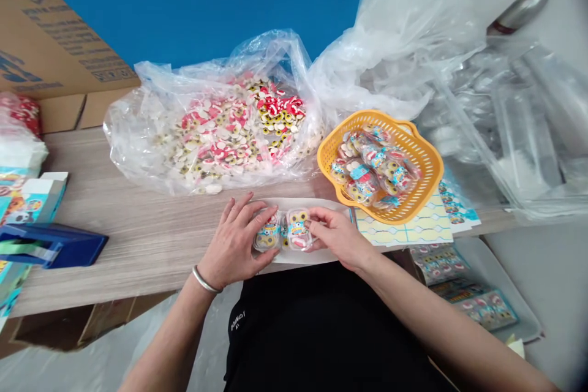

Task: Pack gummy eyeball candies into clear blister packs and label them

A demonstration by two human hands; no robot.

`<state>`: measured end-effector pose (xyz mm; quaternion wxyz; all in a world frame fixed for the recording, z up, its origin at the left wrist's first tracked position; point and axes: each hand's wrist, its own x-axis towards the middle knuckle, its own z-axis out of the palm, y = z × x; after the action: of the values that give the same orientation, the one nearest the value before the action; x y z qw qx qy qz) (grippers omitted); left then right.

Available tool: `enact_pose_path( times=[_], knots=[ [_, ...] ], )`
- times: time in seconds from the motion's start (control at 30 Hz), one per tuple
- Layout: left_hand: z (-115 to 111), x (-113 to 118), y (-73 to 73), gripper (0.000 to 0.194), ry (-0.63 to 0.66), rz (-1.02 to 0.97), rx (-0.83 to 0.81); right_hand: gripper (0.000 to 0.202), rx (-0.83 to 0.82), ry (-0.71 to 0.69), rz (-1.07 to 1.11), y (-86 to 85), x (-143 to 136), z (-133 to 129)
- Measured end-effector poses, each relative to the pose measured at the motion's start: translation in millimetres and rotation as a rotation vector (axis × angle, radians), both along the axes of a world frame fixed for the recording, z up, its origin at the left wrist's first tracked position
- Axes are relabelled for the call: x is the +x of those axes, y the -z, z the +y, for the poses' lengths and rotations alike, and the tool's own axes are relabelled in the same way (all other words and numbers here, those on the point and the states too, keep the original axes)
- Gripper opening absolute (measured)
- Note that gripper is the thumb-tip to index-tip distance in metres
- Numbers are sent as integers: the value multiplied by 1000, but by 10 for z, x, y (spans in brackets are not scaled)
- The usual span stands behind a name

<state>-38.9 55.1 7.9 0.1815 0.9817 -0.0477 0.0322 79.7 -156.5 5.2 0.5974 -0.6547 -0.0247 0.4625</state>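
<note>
Two small clear plastic candy packs with printed labels lie side by side near the table's front edge. My left hand (236,242) curls its fingers and thumb round the left candy pack (267,239). Pinched at its right side by my right hand (340,237) is the right candy pack (299,228). Red, white and eye-like yellow pieces show through the clear plastic. Beneath them is a white sheet or shallow tray (298,203); I cannot tell which. Part of another label shows between the two packs.
Behind my hands, a large clear bag (138,128) holds many loose candies. An orange basket (429,162) of filled packs stands to the right on label sheets (390,231). A blue tape dispenser (82,245) is at left, clear plastic trays (523,135) at far right.
</note>
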Motion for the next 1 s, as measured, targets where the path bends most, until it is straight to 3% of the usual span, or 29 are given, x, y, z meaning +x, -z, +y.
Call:
enact_pose_path(
  times=[0.2, 0.5, 0.63, 0.7, 0.83, 1.0],
  knots=[
    [5, 0, 2, 67, 1, -1, 2, 47, -329, -169, -619, 35, -121, 88],
    [20, 5, 9, 65, 17, -37, 4, 40, -692, -507, -968, -252, -191, 169],
    [32, 5, 27, 66, 25, -51, 11, 31, -728, -467, -1161, -551, 133, -48],
    [35, 4, 37, 66, 25, -51, 22, 29, -862, -382, -1242, -642, 424, -174],
    [31, 9, 43, 65, 23, -45, 45, 26, -1173, -426, -1291, -535, 927, -292],
    [30, 11, 44, 64, 27, -57, 48, 22, -1217, -509, -1326, -252, 1089, -272]
  ],
)
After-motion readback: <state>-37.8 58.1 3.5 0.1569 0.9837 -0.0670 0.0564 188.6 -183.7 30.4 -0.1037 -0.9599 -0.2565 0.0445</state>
